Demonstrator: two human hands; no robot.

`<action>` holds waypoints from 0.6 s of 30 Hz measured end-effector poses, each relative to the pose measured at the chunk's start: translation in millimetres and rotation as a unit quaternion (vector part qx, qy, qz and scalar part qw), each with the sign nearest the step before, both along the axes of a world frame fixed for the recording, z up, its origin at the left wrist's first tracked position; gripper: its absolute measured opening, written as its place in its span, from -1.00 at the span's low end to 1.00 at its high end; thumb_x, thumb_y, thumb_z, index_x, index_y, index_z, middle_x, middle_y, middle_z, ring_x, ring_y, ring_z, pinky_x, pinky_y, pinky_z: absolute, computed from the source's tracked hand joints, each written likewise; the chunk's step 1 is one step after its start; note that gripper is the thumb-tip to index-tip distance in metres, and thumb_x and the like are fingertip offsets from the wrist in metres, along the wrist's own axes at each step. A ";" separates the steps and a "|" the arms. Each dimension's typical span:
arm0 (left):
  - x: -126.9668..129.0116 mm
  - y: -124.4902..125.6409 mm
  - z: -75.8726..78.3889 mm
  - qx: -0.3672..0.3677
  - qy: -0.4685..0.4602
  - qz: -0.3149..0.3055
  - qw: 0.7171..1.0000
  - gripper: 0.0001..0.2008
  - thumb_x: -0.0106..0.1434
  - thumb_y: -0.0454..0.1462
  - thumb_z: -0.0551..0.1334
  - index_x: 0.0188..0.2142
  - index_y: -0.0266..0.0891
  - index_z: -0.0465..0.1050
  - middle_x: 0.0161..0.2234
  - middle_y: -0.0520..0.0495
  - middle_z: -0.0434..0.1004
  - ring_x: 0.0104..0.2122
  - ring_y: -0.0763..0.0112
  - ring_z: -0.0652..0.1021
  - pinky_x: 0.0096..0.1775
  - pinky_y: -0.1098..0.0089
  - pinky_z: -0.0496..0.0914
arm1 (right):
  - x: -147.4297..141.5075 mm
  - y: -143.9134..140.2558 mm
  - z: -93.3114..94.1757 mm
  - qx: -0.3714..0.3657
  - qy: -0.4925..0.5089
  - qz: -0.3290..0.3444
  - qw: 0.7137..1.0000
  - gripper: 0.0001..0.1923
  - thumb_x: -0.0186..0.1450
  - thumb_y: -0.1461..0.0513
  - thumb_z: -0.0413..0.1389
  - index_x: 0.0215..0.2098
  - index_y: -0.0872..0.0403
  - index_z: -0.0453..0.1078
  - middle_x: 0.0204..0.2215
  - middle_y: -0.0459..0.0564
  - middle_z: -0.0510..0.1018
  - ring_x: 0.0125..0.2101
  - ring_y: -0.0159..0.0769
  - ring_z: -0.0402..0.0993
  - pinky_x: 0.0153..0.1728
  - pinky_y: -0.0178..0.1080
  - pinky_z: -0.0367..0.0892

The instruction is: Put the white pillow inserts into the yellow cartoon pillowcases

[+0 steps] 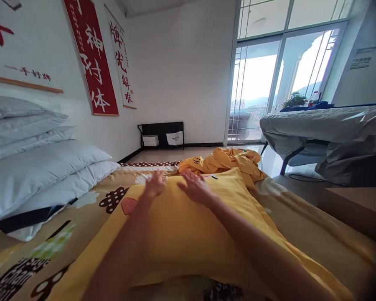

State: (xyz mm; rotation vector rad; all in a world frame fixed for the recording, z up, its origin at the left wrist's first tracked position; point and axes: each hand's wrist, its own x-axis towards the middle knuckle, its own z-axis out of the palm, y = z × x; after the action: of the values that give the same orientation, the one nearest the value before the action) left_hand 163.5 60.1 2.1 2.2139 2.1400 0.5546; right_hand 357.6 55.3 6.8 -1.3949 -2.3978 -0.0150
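A plump yellow pillow (188,234) with a printed pattern lies in front of me on a bed. Near its far edge is my left hand (156,184), slightly blurred, fingers stretched forward with nothing in them. My right hand (194,187) is a little to the right, its fingers apart over the far part of the pillow. Both forearms reach across the pillow. Whether the palms press on the cloth I cannot tell. Just beyond the hands, crumpled yellow pillowcases (233,161) lie in a heap.
White pillows (47,167) are stacked at the left on a brown patterned bedsheet (90,213). To the right stand a plastic-covered table (326,121) and a cardboard box (357,209). A black low rack (161,133) is by the far wall, near a sliding glass door (253,92).
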 end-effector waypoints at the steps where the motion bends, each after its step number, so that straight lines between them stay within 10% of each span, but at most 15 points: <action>1: 16.8 6.8 -15.6 -0.018 0.006 -0.006 1.000 -0.47 0.36 -0.15 -0.09 0.26 -0.27 0.18 0.29 -0.29 0.13 0.27 0.09 0.19 0.22 -0.01 0.08 | -7.7 3.1 -17.4 -0.050 -0.019 0.020 0.998 -0.37 0.41 -0.02 -0.27 0.31 0.13 0.04 0.33 0.13 0.05 0.32 -0.15 -0.10 0.25 0.01 -0.18; 6: 30.3 16.1 -79.5 -0.022 0.020 -0.020 0.999 -0.43 0.38 -0.08 -0.12 0.33 -0.22 0.02 0.35 -0.21 -0.10 0.33 0.17 0.01 0.27 0.01 -0.04 | 37.8 24.1 -80.5 -0.096 -0.020 -0.053 0.994 -0.33 0.39 -0.08 -0.27 0.34 0.06 0.00 0.35 0.09 -0.04 0.34 -0.15 -0.20 0.25 0.09 -0.22; 12: -55.1 17.8 -74.6 -0.035 0.003 0.077 0.996 -0.41 0.35 0.02 -0.12 0.28 -0.15 0.14 0.32 -0.20 0.06 0.31 0.07 0.09 0.24 -0.10 -0.05 | 125.0 31.3 -106.0 -0.135 0.005 -0.179 0.974 -0.31 0.38 -0.09 -0.34 0.38 0.00 -0.14 0.37 -0.06 -0.13 0.35 -0.25 -0.26 0.29 0.04 -0.27; 18: -100.8 -10.5 -105.3 0.028 -0.044 0.137 0.989 -0.41 0.37 -0.04 -0.16 0.31 -0.20 0.06 0.31 -0.20 0.08 0.30 0.14 0.12 0.24 0.00 0.05 | 179.2 11.8 -148.3 -0.156 0.061 -0.176 0.970 -0.25 0.35 -0.09 -0.37 0.38 0.12 -0.12 0.35 -0.05 -0.06 0.34 -0.25 -0.21 0.31 -0.04 -0.25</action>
State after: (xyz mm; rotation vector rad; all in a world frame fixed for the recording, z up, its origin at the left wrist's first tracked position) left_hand 62.7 49.6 -103.3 1.8886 2.4257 0.7150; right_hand 536.8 67.1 -141.5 -1.8883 -2.0883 0.3614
